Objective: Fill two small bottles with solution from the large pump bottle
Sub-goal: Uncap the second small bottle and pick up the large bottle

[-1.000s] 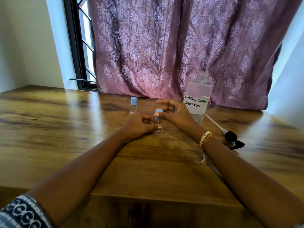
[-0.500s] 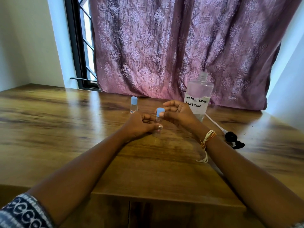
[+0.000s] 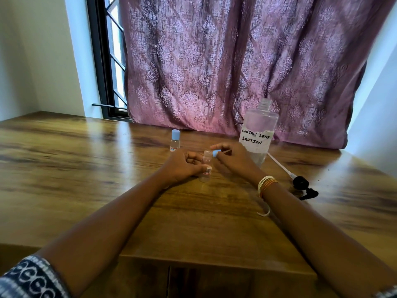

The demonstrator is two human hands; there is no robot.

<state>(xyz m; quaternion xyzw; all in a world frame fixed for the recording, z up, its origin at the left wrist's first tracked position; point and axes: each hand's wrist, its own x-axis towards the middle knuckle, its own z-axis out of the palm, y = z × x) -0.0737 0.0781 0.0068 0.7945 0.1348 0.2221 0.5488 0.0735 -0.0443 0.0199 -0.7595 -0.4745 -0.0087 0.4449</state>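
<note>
Frame centre: left hand [image 3: 182, 166] pinches small clear plastic bottle [image 3: 205, 166] upright on the wooden table [image 3: 86, 168]; right hand [image 3: 232, 157] closed on its blue cap [image 3: 214, 153], just off. Risk: light uncapped bottle tips if grip loosens.

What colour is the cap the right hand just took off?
Light blue; the small round plastic cap sits in the right hand, clearest in the head view.

Home room: curtained window [image 3: 111, 61], wooden table [image 3: 86, 168]
</note>
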